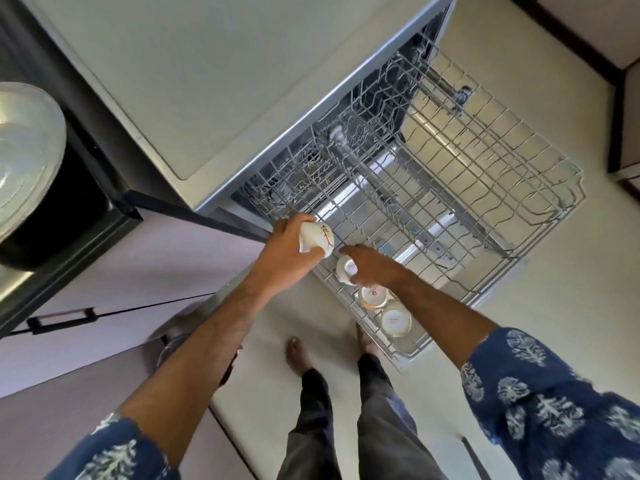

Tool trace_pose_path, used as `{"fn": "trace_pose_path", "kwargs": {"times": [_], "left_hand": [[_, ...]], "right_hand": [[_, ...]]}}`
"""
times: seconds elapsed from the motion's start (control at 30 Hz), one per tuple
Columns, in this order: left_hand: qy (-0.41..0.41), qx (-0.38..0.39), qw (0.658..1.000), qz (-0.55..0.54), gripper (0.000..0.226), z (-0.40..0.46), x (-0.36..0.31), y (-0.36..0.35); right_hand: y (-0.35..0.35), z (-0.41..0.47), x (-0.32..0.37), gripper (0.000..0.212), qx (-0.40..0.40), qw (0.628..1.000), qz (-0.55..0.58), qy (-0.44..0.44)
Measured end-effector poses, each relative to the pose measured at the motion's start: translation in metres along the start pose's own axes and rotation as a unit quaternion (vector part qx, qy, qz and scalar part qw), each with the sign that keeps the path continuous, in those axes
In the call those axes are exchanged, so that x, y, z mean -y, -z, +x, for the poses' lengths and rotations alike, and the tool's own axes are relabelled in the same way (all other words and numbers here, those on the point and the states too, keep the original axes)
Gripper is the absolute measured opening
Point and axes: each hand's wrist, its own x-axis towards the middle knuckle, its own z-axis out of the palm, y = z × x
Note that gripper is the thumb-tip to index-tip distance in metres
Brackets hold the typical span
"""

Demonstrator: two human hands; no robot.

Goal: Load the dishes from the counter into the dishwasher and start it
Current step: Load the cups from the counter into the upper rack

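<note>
The dishwasher stands open with its wire upper rack pulled out over the floor. My left hand grips a white cup with a dark twig pattern, held above the rack's near corner. My right hand holds a second white cup upside down at the rack's near edge. Two more white cups with gold rims stand upside down in the rack just beside it.
A black counter edge at the left carries a glass lid. Pale cabinet drawers with a dark handle lie below it. My feet stand on the cream floor beside the rack.
</note>
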Motion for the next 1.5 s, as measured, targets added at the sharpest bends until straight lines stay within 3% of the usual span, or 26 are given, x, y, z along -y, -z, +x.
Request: {"fn": "trace_pose_path", "kwargs": {"times": [0.13, 0.27, 0.43, 0.67, 1.0, 1.1, 1.3, 1.4, 1.5], "left_hand": [[-0.031, -0.014, 0.991, 0.126, 0.06, 0.018, -0.011, -0.009], [-0.048, -0.019, 0.953, 0.299, 0.062, 0.045, -0.015, -0.025], [-0.03, -0.007, 0.913, 0.407, 0.062, 0.075, -0.004, -0.051], [-0.008, 0.055, 0.887, 0.458, 0.072, 0.091, 0.009, -0.071], [0.027, 0.141, 0.877, 0.458, 0.066, 0.103, 0.016, -0.069], [-0.009, 0.113, 0.874, 0.473, 0.063, 0.089, 0.01, -0.059], [-0.097, -0.024, 0.869, 0.485, 0.055, 0.0, -0.002, -0.023], [-0.064, -0.084, 0.883, 0.457, 0.064, -0.06, 0.002, -0.006], [0.018, -0.123, 0.896, 0.427, 0.071, -0.125, 0.016, 0.013]], "right_hand": [[0.0, -0.009, -0.006, 0.074, -0.044, 0.999, -0.014, 0.005], [-0.005, -0.015, -0.019, 0.067, -0.089, 0.994, 0.069, 0.01], [-0.01, -0.019, -0.032, 0.055, -0.103, 0.988, 0.118, 0.009], [-0.01, -0.018, -0.034, 0.055, -0.098, 0.989, 0.113, 0.012], [-0.003, -0.024, -0.036, 0.053, -0.083, 0.991, 0.107, 0.012], [0.005, -0.027, -0.029, 0.054, -0.079, 0.991, 0.106, 0.011], [0.041, -0.054, 0.013, 0.06, -0.06, 0.996, 0.047, 0.047], [0.05, -0.075, 0.052, 0.072, -0.057, 0.989, -0.072, 0.112], [0.045, -0.102, 0.1, 0.081, -0.047, 0.955, -0.219, 0.195]]}}
